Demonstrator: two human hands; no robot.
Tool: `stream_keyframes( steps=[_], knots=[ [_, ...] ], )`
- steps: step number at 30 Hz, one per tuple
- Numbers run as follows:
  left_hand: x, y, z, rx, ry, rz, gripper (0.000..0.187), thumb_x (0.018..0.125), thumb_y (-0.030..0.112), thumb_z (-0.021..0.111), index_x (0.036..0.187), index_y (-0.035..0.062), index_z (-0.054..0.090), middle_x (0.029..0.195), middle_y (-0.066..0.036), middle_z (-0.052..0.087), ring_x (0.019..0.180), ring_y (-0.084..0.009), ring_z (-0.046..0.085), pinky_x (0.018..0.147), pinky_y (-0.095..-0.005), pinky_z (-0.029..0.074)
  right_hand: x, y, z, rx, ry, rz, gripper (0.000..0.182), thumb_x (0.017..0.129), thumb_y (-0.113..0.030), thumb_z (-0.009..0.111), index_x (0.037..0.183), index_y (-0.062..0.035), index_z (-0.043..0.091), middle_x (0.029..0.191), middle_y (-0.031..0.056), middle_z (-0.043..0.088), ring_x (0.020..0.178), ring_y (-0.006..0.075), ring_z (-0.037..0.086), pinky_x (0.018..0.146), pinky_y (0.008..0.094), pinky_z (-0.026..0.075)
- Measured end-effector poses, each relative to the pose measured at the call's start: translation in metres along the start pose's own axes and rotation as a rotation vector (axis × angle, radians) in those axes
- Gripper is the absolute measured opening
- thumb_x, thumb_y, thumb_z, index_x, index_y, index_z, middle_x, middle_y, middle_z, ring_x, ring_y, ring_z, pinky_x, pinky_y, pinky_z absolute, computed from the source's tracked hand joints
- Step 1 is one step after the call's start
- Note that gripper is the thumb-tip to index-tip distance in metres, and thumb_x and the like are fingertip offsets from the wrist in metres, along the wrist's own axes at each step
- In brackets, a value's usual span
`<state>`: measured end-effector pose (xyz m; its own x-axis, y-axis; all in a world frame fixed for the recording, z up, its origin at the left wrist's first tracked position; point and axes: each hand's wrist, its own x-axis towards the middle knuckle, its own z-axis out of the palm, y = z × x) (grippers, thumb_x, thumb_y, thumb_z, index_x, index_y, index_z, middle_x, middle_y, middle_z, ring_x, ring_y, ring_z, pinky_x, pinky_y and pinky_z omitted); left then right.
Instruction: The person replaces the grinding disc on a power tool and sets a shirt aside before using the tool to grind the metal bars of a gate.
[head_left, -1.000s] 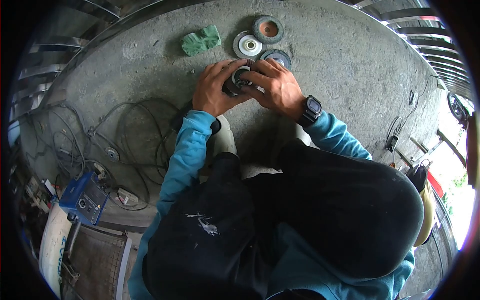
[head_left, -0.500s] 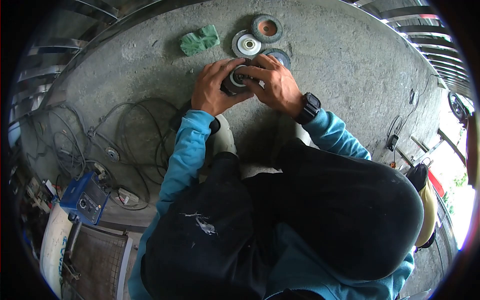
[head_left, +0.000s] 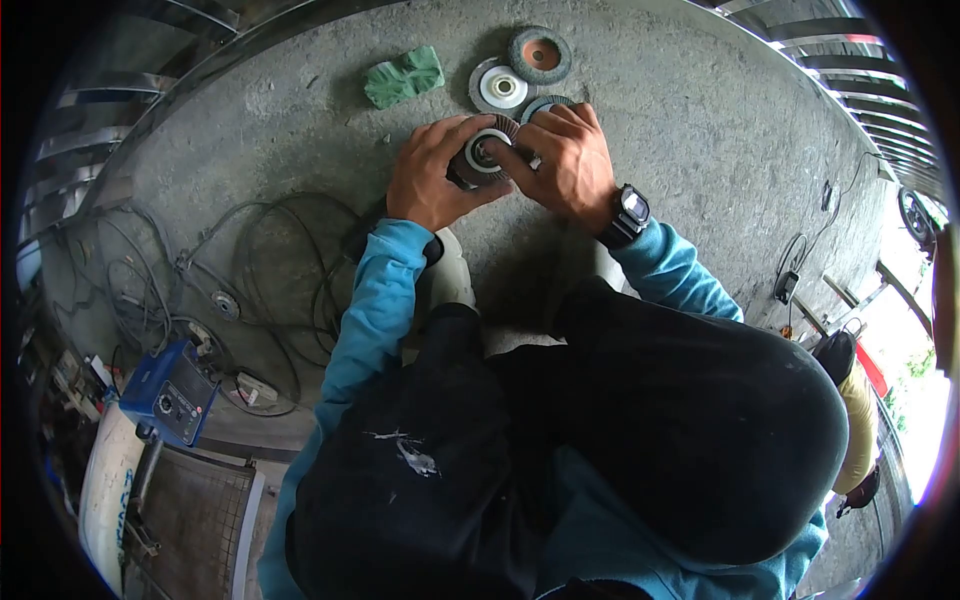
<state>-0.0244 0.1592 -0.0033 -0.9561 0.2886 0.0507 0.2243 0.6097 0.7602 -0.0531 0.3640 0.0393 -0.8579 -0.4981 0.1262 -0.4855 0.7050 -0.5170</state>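
My left hand [head_left: 432, 172] is wrapped round the left side of a round flap disc [head_left: 503, 128] with a pale centre ring, which seems to sit on a dark tool mostly hidden under my hands. My right hand [head_left: 568, 165], below a black wristwatch, has its thumb on the centre of the disc, and its other fingers are curled. Just beyond my hands lie a disc with a white centre [head_left: 502, 88], a grey disc with an orange-brown centre [head_left: 540, 54] and a partly covered flap disc [head_left: 545, 104].
A crumpled green packet [head_left: 404, 77] lies on the concrete floor [head_left: 690, 130]. Coiled cables [head_left: 262, 270] spread at the left, near a blue machine [head_left: 172, 392] and a pale cylinder [head_left: 108, 490]. Metal bars line both upper sides. Another person's yellow sleeve [head_left: 858, 430] shows at the right.
My right hand has shifted slightly right, and its fingers have curled away from the disc while the thumb stays at the centre. The yellow sleeve at the right has moved a little.
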Motion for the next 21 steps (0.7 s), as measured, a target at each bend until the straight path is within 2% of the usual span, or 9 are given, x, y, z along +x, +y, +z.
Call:
stream_keyframes(
  steps=[1, 4, 8, 10, 14, 16, 18, 20, 21],
  knots=[
    [0.000, -0.002, 0.002, -0.020, -0.005, -0.014, 0.078, 0.066, 0.049, 0.089, 0.135, 0.0246, 0.062, 0.128, -0.009, 0.063, 0.117, -0.0329, 0.059, 0.102, -0.0466, 0.048, -0.001, 0.000, 0.000, 0.015, 0.038, -0.030, 0.019, 0.082, -0.029, 0.076, 0.087, -0.0109, 0.073, 0.081, 0.0026, 0.063, 0.078, 0.0209, 0.063, 0.076, 0.0371, 0.043],
    [0.000, -0.005, 0.003, -0.024, 0.006, 0.006, 0.078, 0.067, 0.048, 0.090, 0.135, 0.0249, 0.062, 0.129, -0.009, 0.063, 0.118, -0.0325, 0.059, 0.103, -0.0466, 0.048, -0.005, 0.003, 0.009, 0.043, 0.073, -0.170, 0.018, 0.081, -0.026, 0.075, 0.092, -0.0121, 0.072, 0.085, 0.0019, 0.062, 0.077, 0.0200, 0.062, 0.076, 0.0368, 0.044],
    [0.000, -0.003, 0.000, -0.011, -0.023, -0.010, 0.079, 0.066, 0.045, 0.091, 0.137, 0.0250, 0.060, 0.131, -0.009, 0.061, 0.122, -0.0328, 0.057, 0.105, -0.0473, 0.046, -0.009, 0.006, 0.009, -0.034, 0.062, -0.193, 0.023, 0.081, -0.021, 0.073, 0.103, -0.0137, 0.070, 0.089, 0.0022, 0.061, 0.082, 0.0203, 0.063, 0.077, 0.0381, 0.045],
    [0.000, 0.000, -0.002, 0.034, -0.052, 0.019, 0.088, 0.061, 0.032, 0.094, 0.139, 0.0161, 0.056, 0.132, -0.010, 0.062, 0.120, -0.0333, 0.059, 0.104, -0.0456, 0.047, -0.009, 0.007, 0.004, -0.035, 0.000, -0.178, 0.031, 0.082, -0.018, 0.072, 0.113, -0.0156, 0.067, 0.097, 0.0041, 0.063, 0.093, 0.0218, 0.063, 0.081, 0.0394, 0.047],
    [0.001, -0.008, -0.007, -0.303, -0.055, -0.141, 0.100, 0.058, 0.034, 0.096, 0.144, 0.0121, 0.050, 0.136, -0.012, 0.060, 0.126, -0.0349, 0.055, 0.108, -0.0455, 0.044, 0.000, 0.003, 0.002, -0.032, 0.024, -0.260, 0.035, 0.082, -0.018, 0.071, 0.117, -0.0148, 0.066, 0.112, 0.0066, 0.063, 0.104, 0.0247, 0.062, 0.084, 0.0408, 0.048],
    [0.006, -0.026, -0.014, -0.138, -0.313, -0.137, 0.110, 0.056, 0.038, 0.096, 0.149, 0.0071, 0.043, 0.138, -0.015, 0.058, 0.130, -0.0367, 0.052, 0.111, -0.0462, 0.041, 0.002, 0.002, 0.005, -0.087, -0.006, -0.292, 0.039, 0.084, -0.018, 0.070, 0.122, -0.0141, 0.062, 0.122, 0.0078, 0.062, 0.108, 0.0264, 0.061, 0.087, 0.0418, 0.048],
    [0.014, -0.036, -0.013, -0.124, -0.368, -0.081, 0.110, 0.057, 0.041, 0.094, 0.149, 0.0095, 0.044, 0.138, -0.017, 0.056, 0.131, -0.0399, 0.049, 0.114, -0.0484, 0.039, 0.004, 0.000, 0.002, -0.046, -0.003, -0.247, 0.047, 0.085, -0.021, 0.070, 0.130, -0.0133, 0.059, 0.123, 0.0091, 0.062, 0.109, 0.0278, 0.061, 0.089, 0.0420, 0.048],
    [0.020, -0.035, -0.015, -0.035, -0.494, -0.157, 0.109, 0.054, 0.044, 0.095, 0.145, 0.0085, 0.048, 0.139, -0.018, 0.055, 0.134, -0.0382, 0.046, 0.115, -0.0479, 0.038, 0.010, -0.007, -0.006, -0.141, -0.265, 0.091, 0.056, 0.084, -0.024, 0.071, 0.136, -0.0137, 0.056, 0.125, 0.0099, 0.061, 0.110, 0.0282, 0.061, 0.091, 0.0413, 0.048],
    [0.018, -0.039, -0.011, -0.033, -0.495, -0.155, 0.109, 0.054, 0.044, 0.095, 0.145, 0.0085, 0.048, 0.139, -0.018, 0.055, 0.134, -0.0382, 0.046, 0.115, -0.0479, 0.038, 0.010, -0.004, -0.007, -0.132, -0.166, 0.026, 0.059, 0.082, -0.027, 0.073, 0.137, -0.0123, 0.055, 0.116, 0.0117, 0.065, 0.105, 0.0282, 0.063, 0.091, 0.0415, 0.048]
  ],
)
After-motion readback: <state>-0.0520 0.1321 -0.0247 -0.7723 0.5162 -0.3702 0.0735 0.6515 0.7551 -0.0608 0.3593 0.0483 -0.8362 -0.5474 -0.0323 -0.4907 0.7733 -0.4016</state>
